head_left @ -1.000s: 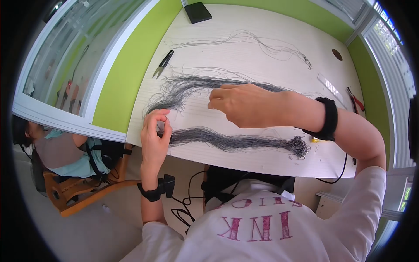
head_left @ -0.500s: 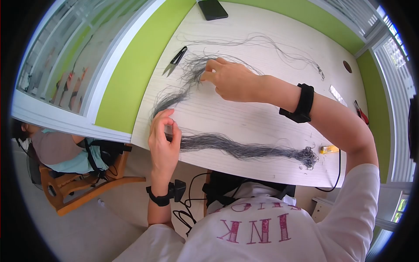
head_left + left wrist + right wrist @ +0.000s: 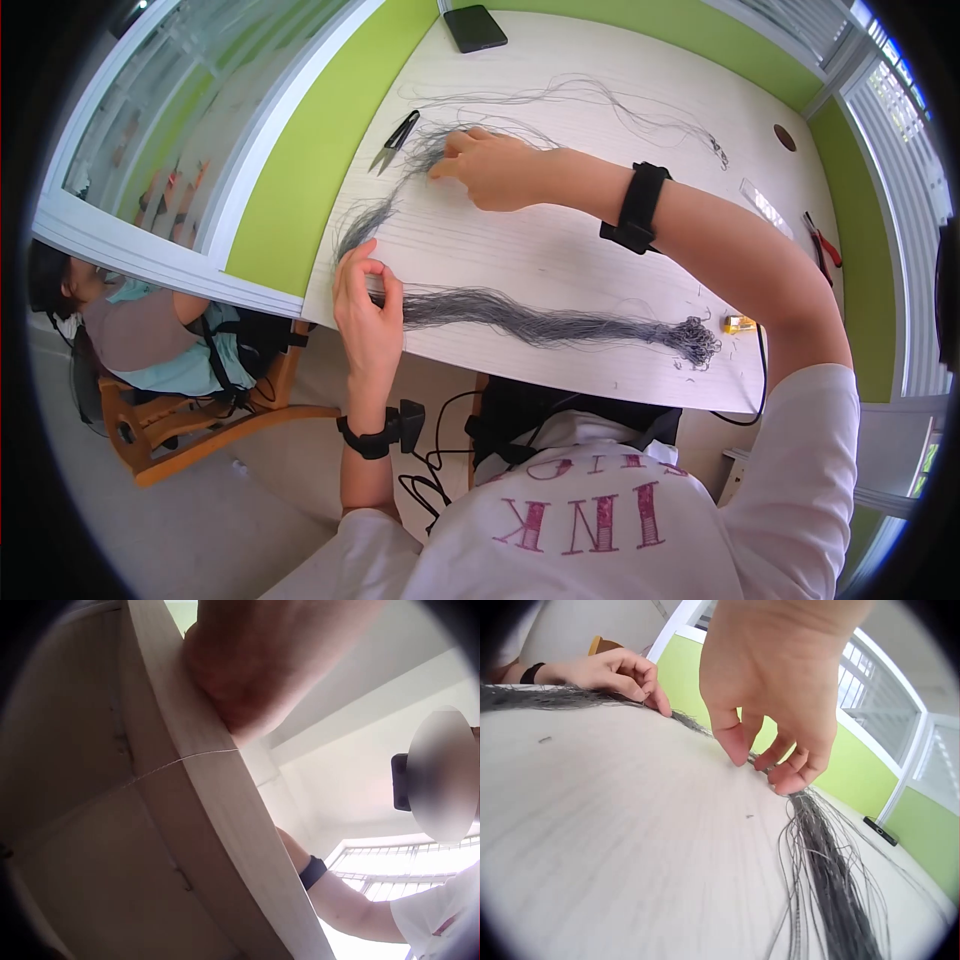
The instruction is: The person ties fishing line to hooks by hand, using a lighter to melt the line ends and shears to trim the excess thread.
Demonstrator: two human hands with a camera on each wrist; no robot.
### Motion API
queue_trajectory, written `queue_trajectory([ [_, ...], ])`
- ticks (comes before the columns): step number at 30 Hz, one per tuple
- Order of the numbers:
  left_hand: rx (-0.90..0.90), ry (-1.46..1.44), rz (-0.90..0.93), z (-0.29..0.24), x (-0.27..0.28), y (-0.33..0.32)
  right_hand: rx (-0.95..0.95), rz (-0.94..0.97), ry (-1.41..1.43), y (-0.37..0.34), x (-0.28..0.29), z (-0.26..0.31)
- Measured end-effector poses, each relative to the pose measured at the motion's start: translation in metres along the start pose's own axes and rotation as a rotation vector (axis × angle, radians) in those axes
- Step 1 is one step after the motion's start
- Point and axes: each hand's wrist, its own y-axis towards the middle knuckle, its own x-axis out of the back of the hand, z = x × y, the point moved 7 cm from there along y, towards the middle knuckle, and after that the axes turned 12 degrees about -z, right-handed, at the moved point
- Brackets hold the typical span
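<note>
Dark grey strands [image 3: 540,323] lie in a long bundle along the table's front, with a tangle of small metal rings [image 3: 695,341] at their right end. At their left end, my left hand [image 3: 368,318] bends its thumb and index finger towards each other over the strands. Farther back, my right hand [image 3: 490,172] pinches a second grey bundle [image 3: 368,222], which narrows between both hands. In the right wrist view, these strands [image 3: 832,877] pass under the fingertips of my right hand [image 3: 776,697]. A single thread [image 3: 180,760] crosses the table edge in the left wrist view.
Black snips [image 3: 396,142] lie left of my right hand. A black phone-like object [image 3: 475,29] is at the back. Loose strands [image 3: 590,88] stretch across the rear; red-handled pliers [image 3: 823,243], a clear ruler [image 3: 766,207] and a yellow item [image 3: 739,324] are at right. Someone sits at left [image 3: 150,330].
My right hand has moved left from mid-table onto the rear bundle near the snips. The strands between my hands look thinner. My left hand has stayed by the table's front left edge.
</note>
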Motion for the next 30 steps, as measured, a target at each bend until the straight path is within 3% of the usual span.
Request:
queue_trajectory([
  [6, 0.051, 0.051, -0.058, 0.010, 0.003, -0.006, -0.211, -0.010, -0.032, 0.019, 0.000, -0.013],
  [10, 0.044, 0.047, -0.057, 0.011, 0.003, -0.006, -0.108, -0.064, -0.014, -0.006, 0.013, -0.001],
  [12, 0.032, 0.037, -0.062, 0.009, 0.004, -0.006, -0.140, 0.014, -0.022, -0.029, 0.024, -0.006],
  [17, -0.079, 0.046, -0.091, -0.026, 0.022, 0.001, -0.328, 0.011, -0.116, -0.116, 0.081, -0.052],
  [19, -0.102, -0.006, -0.068, -0.049, 0.027, 0.005, -0.300, -0.041, -0.145, -0.158, 0.097, -0.080],
  [20, -0.108, -0.017, -0.063, -0.062, 0.027, 0.008, -0.474, 0.037, -0.052, -0.178, 0.108, -0.086],
  [24, -0.107, -0.325, 0.108, -0.120, 0.009, 0.017, -0.540, 0.023, -0.093, -0.258, 0.113, -0.110],
  [26, -0.076, -0.501, 0.374, -0.155, -0.019, 0.019, -0.521, 0.025, -0.057, -0.286, 0.112, -0.109],
  [28, -0.093, -0.512, 0.434, -0.187, -0.044, 0.025, -0.481, -0.102, -0.086, -0.304, 0.107, -0.109],
  [30, -0.307, -0.450, 0.614, -0.222, -0.079, 0.024, -0.516, -0.094, -0.055, -0.314, 0.096, -0.115],
])
